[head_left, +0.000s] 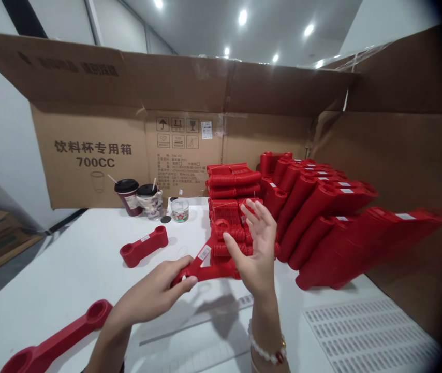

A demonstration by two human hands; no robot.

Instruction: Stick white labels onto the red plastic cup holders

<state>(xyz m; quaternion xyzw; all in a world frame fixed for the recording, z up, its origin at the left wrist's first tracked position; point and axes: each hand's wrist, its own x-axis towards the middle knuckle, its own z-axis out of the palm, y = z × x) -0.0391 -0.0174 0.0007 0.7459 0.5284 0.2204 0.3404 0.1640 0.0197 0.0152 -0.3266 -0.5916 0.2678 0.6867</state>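
Observation:
My left hand (155,292) is closed on a red two-ring strap (213,272), a bar with a round opening at its end. From the grip, two red arms spread in a V, the upper one bearing a white barcode label (204,253). My right hand (259,243) is raised to the right with its fingers apart. Its thumb tip overlaps the upper arm's end; whether they touch, I cannot tell. Right behind it rises a pile of red straps (234,178), stacked in layers. Another labelled strap (144,245) lies beyond my left hand, and a larger-looking one (60,338) lies at the near left.
Leaning rows of labelled red straps (318,202) stand at the right. A sheet of barcode labels (372,331) lies at the near right. Two lidded cups (128,199) and a small clear tub (179,211) stand at the back. Cardboard walls (190,93) enclose the white table (89,259).

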